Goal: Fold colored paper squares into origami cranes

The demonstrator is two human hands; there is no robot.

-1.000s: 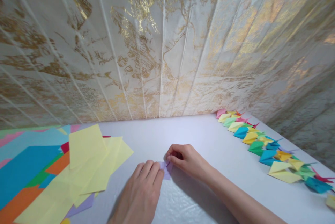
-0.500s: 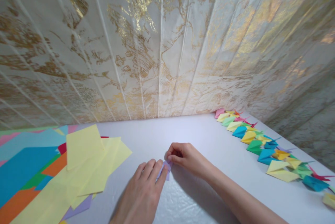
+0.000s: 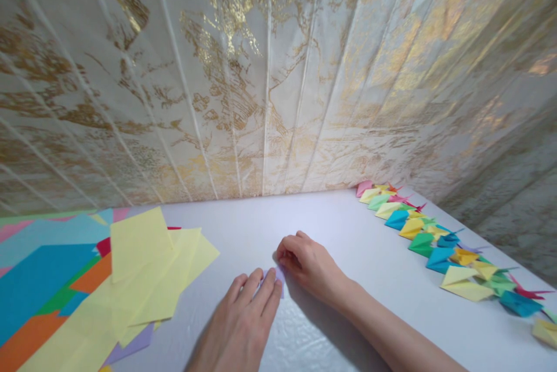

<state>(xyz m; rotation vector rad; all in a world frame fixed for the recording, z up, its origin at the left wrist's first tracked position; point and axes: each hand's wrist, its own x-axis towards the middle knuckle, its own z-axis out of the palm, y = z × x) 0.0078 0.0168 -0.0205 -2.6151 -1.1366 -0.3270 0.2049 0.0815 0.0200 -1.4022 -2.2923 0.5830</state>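
The small purple paper (image 3: 279, 283) is pressed flat by the spread fingers of the left hand (image 3: 246, 317). Just beyond the paper's right edge, the right hand (image 3: 307, 262) is held with fingers curled; whether anything is pinched cannot be told.

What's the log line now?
left hand: on purple paper | right hand: curled near it | left side: paper sheets | right side: folded papers

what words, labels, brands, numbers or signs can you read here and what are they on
None: no text can be read anywhere.
Loose paper sheets: plain colours, no print seen.
Folded paper pieces: none seen, though the far ones are small.
Patterned curtain: gold drawings, no readable writing.
Purple paper under the left hand: mostly covered.
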